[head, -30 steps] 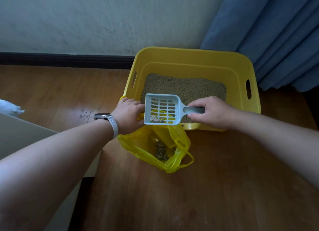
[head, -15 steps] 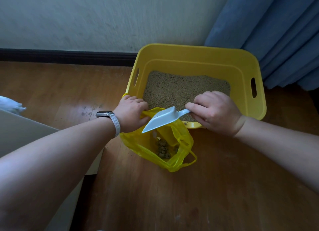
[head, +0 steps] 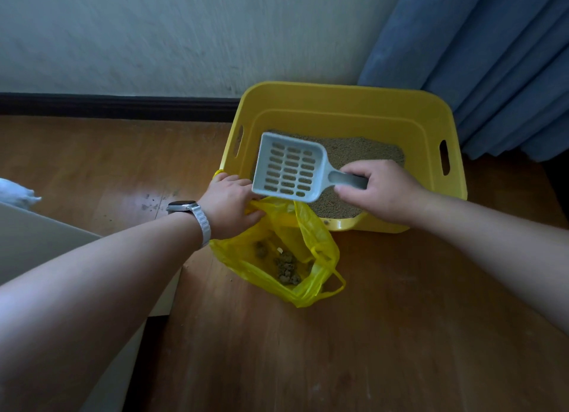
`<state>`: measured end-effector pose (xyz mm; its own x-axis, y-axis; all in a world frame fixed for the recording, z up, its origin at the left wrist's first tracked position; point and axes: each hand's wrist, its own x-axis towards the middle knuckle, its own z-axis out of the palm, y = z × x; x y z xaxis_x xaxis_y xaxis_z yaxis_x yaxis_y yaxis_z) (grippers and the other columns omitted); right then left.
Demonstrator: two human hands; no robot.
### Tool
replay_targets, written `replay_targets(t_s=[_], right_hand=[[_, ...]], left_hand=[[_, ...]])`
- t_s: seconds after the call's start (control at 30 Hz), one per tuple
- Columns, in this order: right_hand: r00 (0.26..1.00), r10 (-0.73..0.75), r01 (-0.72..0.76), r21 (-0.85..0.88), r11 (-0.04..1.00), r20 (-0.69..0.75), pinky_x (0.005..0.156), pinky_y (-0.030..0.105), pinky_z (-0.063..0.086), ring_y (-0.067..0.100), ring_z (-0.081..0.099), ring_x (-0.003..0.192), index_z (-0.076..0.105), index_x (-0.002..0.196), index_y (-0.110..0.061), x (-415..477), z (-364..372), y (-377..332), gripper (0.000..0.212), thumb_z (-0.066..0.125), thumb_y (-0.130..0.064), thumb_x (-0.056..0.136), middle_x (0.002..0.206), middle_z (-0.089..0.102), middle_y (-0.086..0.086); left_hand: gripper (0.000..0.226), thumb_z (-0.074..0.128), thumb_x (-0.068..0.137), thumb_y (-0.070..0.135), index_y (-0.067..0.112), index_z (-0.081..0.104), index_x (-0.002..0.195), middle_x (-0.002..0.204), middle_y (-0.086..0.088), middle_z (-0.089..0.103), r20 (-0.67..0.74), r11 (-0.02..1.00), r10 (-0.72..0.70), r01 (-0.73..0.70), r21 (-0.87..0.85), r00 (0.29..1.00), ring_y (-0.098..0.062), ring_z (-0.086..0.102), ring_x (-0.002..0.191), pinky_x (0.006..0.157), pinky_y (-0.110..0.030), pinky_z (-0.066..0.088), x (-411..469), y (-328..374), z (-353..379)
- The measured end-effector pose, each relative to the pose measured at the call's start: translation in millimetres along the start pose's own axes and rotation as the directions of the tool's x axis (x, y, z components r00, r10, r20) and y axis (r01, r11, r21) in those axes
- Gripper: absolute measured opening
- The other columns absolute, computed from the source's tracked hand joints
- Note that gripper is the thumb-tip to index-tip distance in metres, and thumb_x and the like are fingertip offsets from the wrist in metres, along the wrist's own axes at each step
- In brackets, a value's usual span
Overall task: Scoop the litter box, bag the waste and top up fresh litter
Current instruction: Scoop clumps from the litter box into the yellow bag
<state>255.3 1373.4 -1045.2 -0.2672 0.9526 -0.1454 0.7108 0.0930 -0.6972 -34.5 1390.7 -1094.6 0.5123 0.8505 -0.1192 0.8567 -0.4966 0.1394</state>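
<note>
A yellow litter box (head: 345,103) with tan litter (head: 363,153) stands on the wooden floor by the wall. My right hand (head: 381,193) grips the handle of a pale slotted scoop (head: 291,168), held level and empty over the box's front left corner. My left hand (head: 231,208) holds up the rim of a yellow plastic bag (head: 246,263) lying against the box's front. Several waste clumps (head: 286,268) lie inside the bag.
A blue curtain (head: 492,57) hangs at the right behind the box. A white furniture edge (head: 46,242) stands at the left under my left arm. Dark crumbs (head: 151,203) dot the floor left of the box. A dark skirting board (head: 107,106) runs along the wall.
The scoop held a clump over the bag, tipped sideways to drop it in, and has now turned flat and empty, lifted back over the box. My left hand stayed on the bag.
</note>
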Motion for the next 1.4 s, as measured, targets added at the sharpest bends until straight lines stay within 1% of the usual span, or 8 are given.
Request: replay_targets(t_s=[0.17, 0.37, 0.5, 0.67, 0.73, 0.83, 1.03, 1.4], right_hand=[[0.973, 0.226, -0.227, 0.008, 0.974, 0.045, 0.053, 0.03, 0.033, 0.015, 0.046, 0.055, 0.071, 0.085, -0.014, 20.3, -14.3, 7.5, 0.023, 0.063, -0.036, 0.089, 0.064, 0.056, 0.004], [0.896, 0.439, -0.408, -0.256, 0.876, 0.074, 0.049, 0.03, 0.032, 0.018, 0.047, 0.057, 0.066, 0.091, -0.015, 36.3, -32.4, 43.4, 0.024, 0.056, -0.038, 0.092, 0.074, 0.058, 0.006], [0.859, 0.507, -0.427, -0.444, 0.787, 0.072, 0.048, 0.029, 0.033, 0.019, 0.05, 0.057, 0.067, 0.094, -0.015, 40.6, -38.5, 61.2, 0.027, 0.056, -0.039, 0.093, 0.07, 0.06, 0.005], [0.814, 0.573, -0.317, -0.749, 0.581, 0.1, 0.052, 0.028, 0.042, 0.018, 0.057, 0.064, 0.063, 0.084, -0.013, 49.1, -52.9, 63.3, 0.032, 0.053, -0.042, 0.094, 0.075, 0.062, 0.003], [0.785, 0.606, -0.291, -0.789, 0.542, 0.127, 0.055, 0.028, 0.043, 0.016, 0.055, 0.065, 0.063, 0.092, -0.008, 51.8, -51.0, 64.4, 0.034, 0.053, -0.04, 0.096, 0.077, 0.059, 0.002], [0.77, 0.625, -0.313, -0.775, 0.549, 0.132, 0.053, 0.025, 0.042, 0.015, 0.054, 0.067, 0.062, 0.107, -0.007, 52.9, -37.5, 74.1, 0.034, 0.054, -0.037, 0.096, 0.077, 0.056, 0.002], [0.788, 0.611, -0.39, -0.711, 0.585, 0.071, 0.064, 0.032, 0.049, 0.021, 0.059, 0.075, 0.065, 0.107, -0.008, 64.4, -25.4, 96.0, 0.035, 0.057, -0.039, 0.093, 0.081, 0.061, 0.006], [0.862, 0.464, -0.258, -0.609, 0.75, 0.206, 0.059, 0.031, 0.039, 0.019, 0.057, 0.075, 0.066, 0.113, -0.021, 94.0, -27.4, 127.0, 0.027, 0.052, -0.037, 0.096, 0.081, 0.061, 0.002]], left_hand=[[0.028, 0.064, 0.085, 0.048, 0.021, 0.062, 0.093, 0.091, 0.004, 0.062, -0.011, 1.0, -0.006, 0.006, 0.029, 1.0, -0.024, 0.057, 0.092, 0.09, -0.04, 0.035, 1.3, -0.8, 1.1], [0.026, 0.065, 0.085, 0.047, 0.022, 0.061, 0.09, 0.088, 0.006, 0.06, -0.008, 1.0, -0.003, 0.003, 0.026, 1.0, -0.023, 0.057, 0.089, 0.091, -0.041, 0.036, 1.3, -1.8, 2.3], [0.025, 0.065, 0.085, 0.046, 0.022, 0.062, 0.09, 0.086, 0.006, 0.058, -0.006, 0.999, 0.002, -0.002, 0.034, 1.0, -0.023, 0.057, 0.088, 0.09, -0.04, 0.035, 1.9, -2.2, 2.7], [0.024, 0.067, 0.082, 0.045, 0.022, 0.061, 0.085, 0.082, 0.006, 0.059, -0.04, 0.999, 0.018, -0.016, 0.036, 0.999, -0.024, 0.057, 0.083, 0.086, -0.041, 0.037, 2.1, -3.9, 6.8], [0.025, 0.066, 0.081, 0.045, 0.022, 0.061, 0.083, 0.08, 0.005, 0.059, -0.053, 0.999, 0.028, -0.026, 0.04, 0.998, -0.025, 0.057, 0.08, 0.084, -0.04, 0.038, 1.6, -5.3, 7.3], [0.029, 0.058, 0.079, 0.05, 0.021, 0.06, 0.081, 0.077, 0.006, 0.059, -0.067, 0.998, 0.033, -0.03, 0.05, 0.997, -0.024, 0.055, 0.075, 0.081, -0.04, 0.039, 1.7, -6.3, 7.8], [0.038, 0.045, 0.078, 0.056, 0.021, 0.059, 0.078, 0.074, 0.006, 0.058, -0.082, 0.997, 0.042, -0.037, 0.061, 0.996, -0.024, 0.054, 0.073, 0.079, -0.04, 0.039, 3.5, -6.5, 11.3], [0.032, 0.052, 0.078, 0.051, 0.02, 0.059, 0.075, 0.07, 0.005, 0.055, -0.148, 0.996, 0.075, -0.068, 0.054, 0.986, -0.025, 0.054, 0.071, 0.076, -0.037, 0.036, 4.1, -9.7, 16.4]])
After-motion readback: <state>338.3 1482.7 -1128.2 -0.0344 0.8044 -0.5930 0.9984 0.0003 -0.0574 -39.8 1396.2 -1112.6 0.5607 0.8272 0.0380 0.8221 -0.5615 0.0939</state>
